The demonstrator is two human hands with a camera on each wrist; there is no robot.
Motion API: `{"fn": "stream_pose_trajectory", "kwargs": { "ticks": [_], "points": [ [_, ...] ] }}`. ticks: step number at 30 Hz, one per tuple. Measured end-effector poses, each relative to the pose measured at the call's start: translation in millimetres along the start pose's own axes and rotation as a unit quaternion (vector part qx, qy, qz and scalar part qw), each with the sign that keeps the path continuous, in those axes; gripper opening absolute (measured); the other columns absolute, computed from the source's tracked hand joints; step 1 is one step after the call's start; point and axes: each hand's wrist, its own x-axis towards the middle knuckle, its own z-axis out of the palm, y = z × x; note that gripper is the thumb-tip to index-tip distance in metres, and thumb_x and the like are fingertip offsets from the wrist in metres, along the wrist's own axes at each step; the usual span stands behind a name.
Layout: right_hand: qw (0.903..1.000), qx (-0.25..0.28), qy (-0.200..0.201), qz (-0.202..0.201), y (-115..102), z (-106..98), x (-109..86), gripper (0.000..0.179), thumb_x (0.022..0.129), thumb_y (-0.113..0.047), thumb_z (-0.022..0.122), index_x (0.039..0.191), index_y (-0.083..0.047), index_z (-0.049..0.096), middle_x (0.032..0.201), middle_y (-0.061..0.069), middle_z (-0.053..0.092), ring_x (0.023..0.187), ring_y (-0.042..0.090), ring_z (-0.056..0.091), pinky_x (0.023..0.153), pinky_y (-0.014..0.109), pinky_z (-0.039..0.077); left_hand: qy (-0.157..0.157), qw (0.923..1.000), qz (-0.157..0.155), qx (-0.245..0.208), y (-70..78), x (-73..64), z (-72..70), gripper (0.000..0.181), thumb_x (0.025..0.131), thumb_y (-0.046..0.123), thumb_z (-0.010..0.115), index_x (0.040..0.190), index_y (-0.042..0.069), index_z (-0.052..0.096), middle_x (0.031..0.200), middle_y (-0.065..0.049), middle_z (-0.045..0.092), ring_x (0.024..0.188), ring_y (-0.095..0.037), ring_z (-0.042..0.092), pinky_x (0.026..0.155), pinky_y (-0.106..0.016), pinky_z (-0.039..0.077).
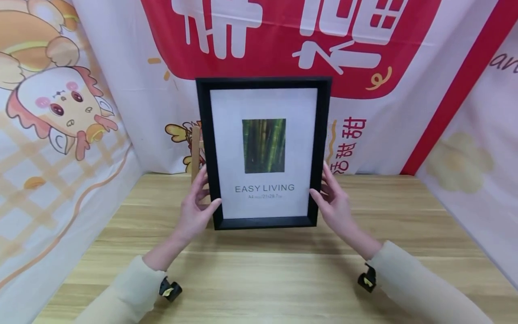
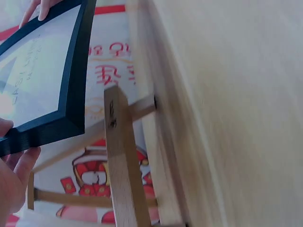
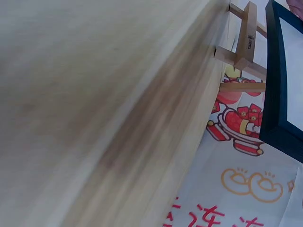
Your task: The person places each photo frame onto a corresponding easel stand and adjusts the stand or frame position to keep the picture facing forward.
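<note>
A black picture frame [image 1: 265, 222], with a white "EASY LIVING" sheet and a bamboo picture behind its front, is held upright between both hands. My left hand [image 1: 196, 209] grips its lower left side, thumb on the front and fingers round the edge. On the opposite side, my right hand [image 1: 337, 206] holds the lower right edge in the same way. A wooden easel [image 2: 123, 156] stands behind the frame, mostly hidden in the head view. Both wrist views show the frame's lower edge raised off the table, with a gap to the easel's ledge.
The wood-grain table [image 1: 259, 279] extends in front of the frame and to both sides. Behind it hangs a red and white printed cloth [image 1: 364, 85]. Printed cloths also line the left [image 1: 52, 180] and right [image 1: 465, 216] sides.
</note>
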Motion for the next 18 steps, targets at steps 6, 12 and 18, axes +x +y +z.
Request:
{"fn": "stream_pose_trajectory", "kwargs": {
  "ticks": [6,12,18],
  "points": [
    [0.9998,0.015,-0.009,-0.008,-4,23,17.6,0.072,0.090,0.008,0.062,0.153,-0.009,0.030,0.133,0.025,0.050,0.105,0.029,0.059,0.086,0.020,0.052,0.039,0.9985,0.034,0.020,-1.4,3.3,-17.1,0.087,0.087,-0.014,0.062,0.156,0.023,0.024,0.141,-0.015,0.045,0.102,-0.022,0.059,0.075,-0.020,0.056],
    [0.9992,0.010,-0.020,-0.032,-27,46,30.8,0.068,0.090,0.013,0.059,0.149,0.005,0.027,0.129,0.032,0.051,0.105,0.041,0.059,0.087,0.034,0.054,0.062,0.9962,0.038,0.049,-3.2,7.1,-36.6,0.085,0.088,-0.013,0.061,0.156,0.023,0.024,0.142,-0.016,0.045,0.104,-0.006,0.058,0.075,-0.016,0.054],
    [0.9984,0.016,-0.018,-0.052,-30,65,43.3,0.066,0.089,0.014,0.059,0.148,0.007,0.029,0.130,0.033,0.050,0.103,0.042,0.061,0.086,0.047,0.054,0.087,0.9930,0.050,0.062,-9.4,13.8,-52.2,0.086,0.086,-0.018,0.060,0.155,0.018,0.024,0.142,-0.018,0.044,0.103,-0.002,0.056,0.074,-0.013,0.052]
  ]
}}
